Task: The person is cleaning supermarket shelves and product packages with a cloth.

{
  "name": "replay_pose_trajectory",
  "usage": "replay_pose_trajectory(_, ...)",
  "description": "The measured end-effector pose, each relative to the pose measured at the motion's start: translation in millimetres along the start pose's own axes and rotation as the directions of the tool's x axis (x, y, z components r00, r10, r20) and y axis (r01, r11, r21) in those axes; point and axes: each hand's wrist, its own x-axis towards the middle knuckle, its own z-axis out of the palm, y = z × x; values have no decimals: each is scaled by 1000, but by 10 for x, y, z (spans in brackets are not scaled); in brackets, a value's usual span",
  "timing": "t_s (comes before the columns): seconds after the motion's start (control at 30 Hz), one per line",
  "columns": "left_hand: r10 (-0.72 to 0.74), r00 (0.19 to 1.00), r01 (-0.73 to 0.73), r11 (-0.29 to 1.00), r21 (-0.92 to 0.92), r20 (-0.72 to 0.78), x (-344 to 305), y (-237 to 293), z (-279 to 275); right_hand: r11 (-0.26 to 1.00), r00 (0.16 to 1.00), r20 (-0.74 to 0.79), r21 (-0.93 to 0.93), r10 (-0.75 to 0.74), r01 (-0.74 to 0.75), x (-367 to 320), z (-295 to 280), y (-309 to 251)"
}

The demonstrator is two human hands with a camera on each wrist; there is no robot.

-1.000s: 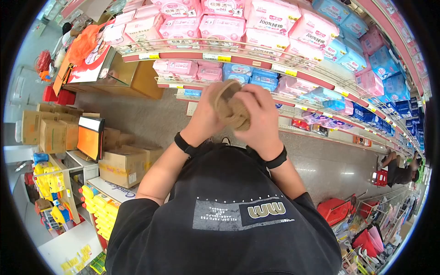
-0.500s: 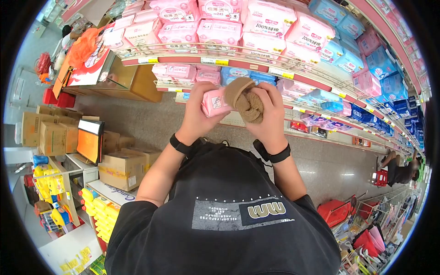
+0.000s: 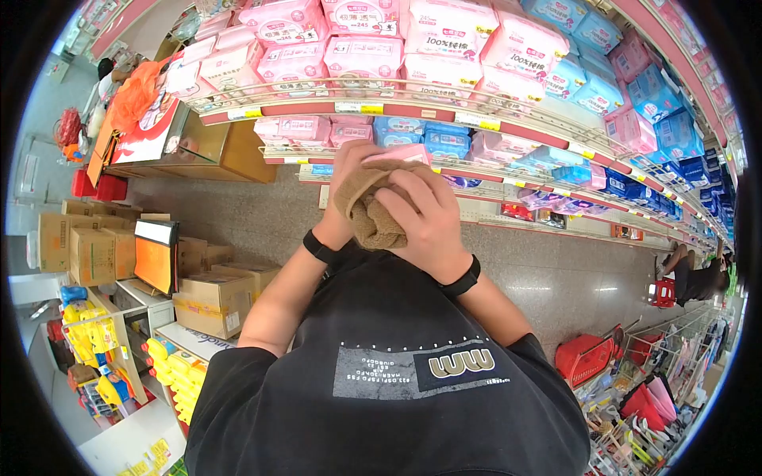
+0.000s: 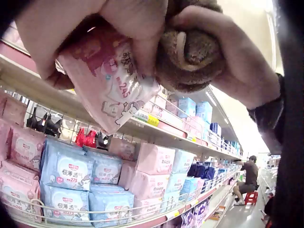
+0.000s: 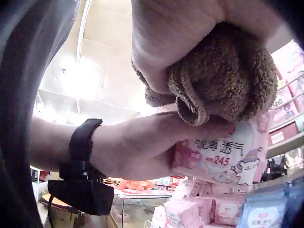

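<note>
In the left wrist view the left hand (image 4: 109, 23) grips a pink printed pack (image 4: 107, 78) by its edge. Beside it, the right hand (image 4: 232, 54) holds a bunched brown cloth (image 4: 190, 59). From the head, the cloth (image 3: 371, 208) lies in front of the pack (image 3: 401, 153), between the left hand (image 3: 347, 178) and the right hand (image 3: 429, 222), and hides part of the left fingers. The right wrist view has the cloth (image 5: 228, 71) in the right hand (image 5: 175, 38), against the pack (image 5: 221, 154) and the left hand (image 5: 137, 147).
Shelves (image 3: 365, 107) of pink and blue packs run across the front and right. Cardboard boxes (image 3: 208, 305) are stacked at left beside a wooden counter (image 3: 230, 155). A red basket (image 3: 583, 357) stands at right; a person (image 4: 247, 178) sits farther down the aisle.
The right hand and cloth have moved left and slightly down, over the left hand. The pack now shows behind the cloth rather than at its left. The shelves have shifted slightly left in view.
</note>
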Motion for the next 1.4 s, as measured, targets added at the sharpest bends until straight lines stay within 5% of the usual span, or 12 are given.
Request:
replay_pose_trajectory(0.23, -164, 984, 151, 975, -161, -69, -96, -104, -26, 983, 984, 17, -53, 176, -174, -62, -99, 370)
replay_pose_trajectory(0.43, -573, 818, 486, 643, -593, 49, -222, -263, -3, 915, 920, -29, -96, 391, -392, -266, -92, 645)
replay_pose_trajectory(0.53, -639, 761, 536, 525, -661, 111, -245, -232, -21, 860, 872, -34, 188, 488, -474, -295, -119, 626)
replay_pose_trajectory(0.63, -628, 761, 523, 449, -724, 159, -227, -233, -17, 562, 722, 91, 564, 686, -605, -419, -10, 638)
replay_pose_trajectory(0.7, -561, 809, 485, 474, -734, 172, -249, -280, -19, 512, 748, 167, 633, 642, -581, -437, 18, 627)
replay_pose_trajectory(0.8, -557, 770, 489, 202, -849, 311, -252, -229, 24, 454, 773, 195, 713, 604, -534, -424, 67, 551)
replay_pose_trajectory(0.9, -481, 841, 471, 421, -775, 249, -163, -217, 26, 360, 742, 219, 766, 633, -533, -420, 49, 501)
replay_pose_trajectory(1.0, -502, 845, 457, 499, -736, 184, -103, -161, -15, 260, 705, 284, 789, 650, -557, -399, 62, 514)
replay_pose_trajectory(1.13, -429, 844, 460, 275, -844, 321, -65, -88, -158, 133, 623, 301, 824, 722, -551, -510, 145, 563)
replay_pose_trajectory(1.23, -442, 809, 534, 275, -800, 388, -20, 9, -297, 244, 648, 169, 833, 743, -497, -532, 189, 651)
replay_pose_trajectory(1.27, -472, 801, 548, 329, -769, 369, -19, 18, -322, 188, 582, 149, 858, 799, -477, -553, 172, 611)
replay_pose_trajectory(1.4, -638, 667, 714, 399, -576, 385, -39, 58, -443, 338, 696, 113, 812, 709, -476, -473, 180, 532)
